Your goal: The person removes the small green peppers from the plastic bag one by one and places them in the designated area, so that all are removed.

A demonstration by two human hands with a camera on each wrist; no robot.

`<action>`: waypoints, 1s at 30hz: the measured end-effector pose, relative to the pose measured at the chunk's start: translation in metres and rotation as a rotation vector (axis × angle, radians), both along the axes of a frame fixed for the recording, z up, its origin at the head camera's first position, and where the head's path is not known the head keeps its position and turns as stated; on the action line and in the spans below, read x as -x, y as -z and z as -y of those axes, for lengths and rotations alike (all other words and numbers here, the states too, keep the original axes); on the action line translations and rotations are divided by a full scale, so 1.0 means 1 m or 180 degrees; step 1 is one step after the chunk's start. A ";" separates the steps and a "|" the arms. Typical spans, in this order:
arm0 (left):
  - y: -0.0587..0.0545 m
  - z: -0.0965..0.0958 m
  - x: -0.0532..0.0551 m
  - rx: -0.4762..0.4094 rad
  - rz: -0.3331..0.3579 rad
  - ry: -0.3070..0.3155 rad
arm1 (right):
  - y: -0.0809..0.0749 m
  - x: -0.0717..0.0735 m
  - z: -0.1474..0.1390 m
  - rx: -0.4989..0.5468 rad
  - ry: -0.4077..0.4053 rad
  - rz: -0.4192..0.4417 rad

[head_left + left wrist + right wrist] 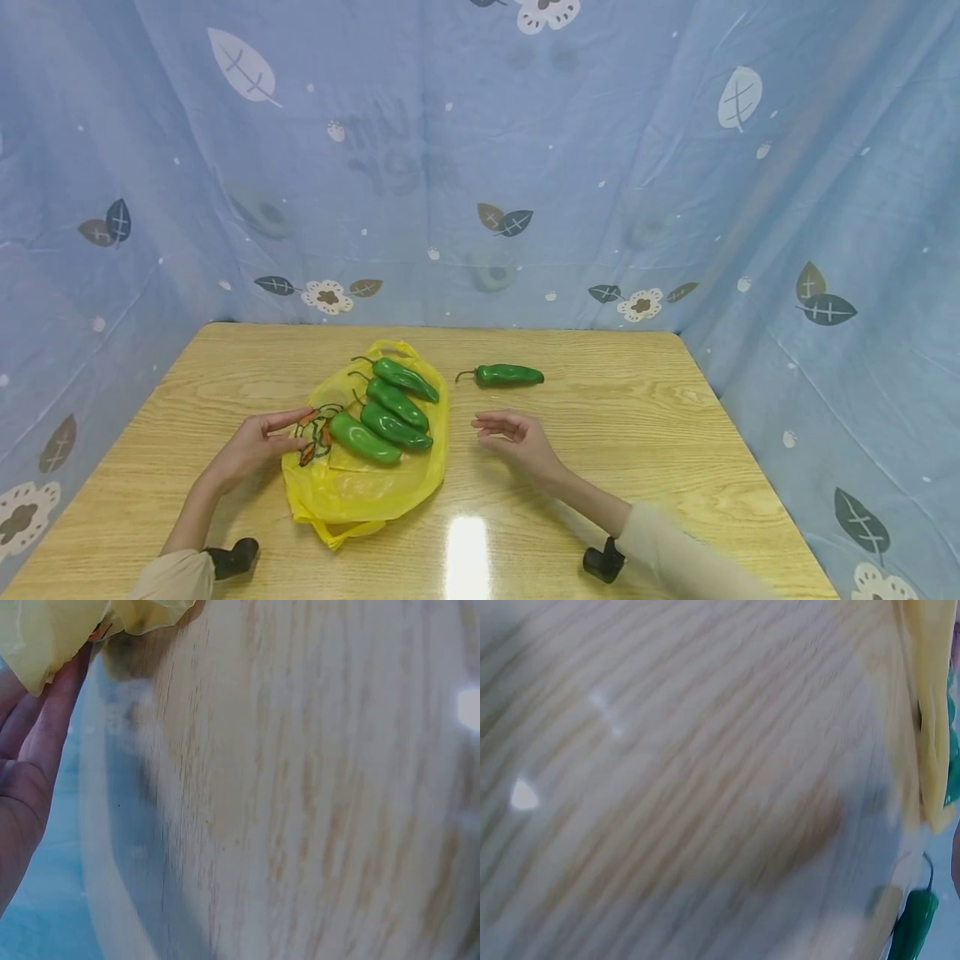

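A yellow plastic bag (375, 496) with a printed patch lies on the table, and several green chili peppers (392, 425) rest side by side on it. My left hand (255, 446) is at the bag's left side, fingers and thumb apart and touching the plastic. In the left wrist view, the bag edge (45, 645) hides the fingertips of that hand. One more green chili pepper (510, 375) lies on the wood, right of the bag. Below this pepper my right hand (521, 442) hovers over the table, fingers loosely bent and holding nothing.
The wooden table (637, 400) is bordered by a blue patterned curtain (450, 167) at the back and both sides. Black wrist mounts (234, 557) show beneath both forearms. A bright light reflection lies on the table near the front.
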State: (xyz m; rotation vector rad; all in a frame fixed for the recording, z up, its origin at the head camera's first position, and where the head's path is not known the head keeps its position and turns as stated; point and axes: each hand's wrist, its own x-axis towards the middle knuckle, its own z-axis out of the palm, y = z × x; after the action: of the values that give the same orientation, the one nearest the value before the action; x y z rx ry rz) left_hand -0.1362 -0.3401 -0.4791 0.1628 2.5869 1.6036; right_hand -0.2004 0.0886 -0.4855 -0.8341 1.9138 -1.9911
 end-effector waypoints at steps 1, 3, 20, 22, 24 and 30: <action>0.000 0.000 0.000 0.0000 0.0010 0.0001 | 0.000 -0.001 0.004 -0.0005 -0.0002 -0.0021; -0.001 0.000 -0.001 -0.0006 0.0035 -0.0009 | 0.001 -0.003 0.012 -0.0027 -0.0032 -0.0054; -0.006 -0.002 -0.002 -0.0053 0.0025 0.0006 | 0.003 -0.022 0.089 -0.0274 -0.0047 -0.0138; -0.005 -0.002 -0.002 -0.0002 0.0009 -0.0023 | 0.004 -0.024 0.096 -0.0397 -0.0004 -0.0070; -0.004 -0.003 -0.001 0.0038 0.0011 -0.0028 | 0.004 -0.027 0.103 -0.0501 0.0045 -0.0010; -0.003 -0.004 -0.002 0.0016 0.0011 -0.0007 | 0.007 -0.037 0.114 -0.0862 0.0136 -0.0070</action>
State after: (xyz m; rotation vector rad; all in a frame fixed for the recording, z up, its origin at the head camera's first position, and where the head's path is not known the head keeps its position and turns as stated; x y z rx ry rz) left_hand -0.1342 -0.3360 -0.4761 0.1565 2.5892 1.5965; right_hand -0.1631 -0.0251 -0.4921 -0.7504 2.1667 -1.6978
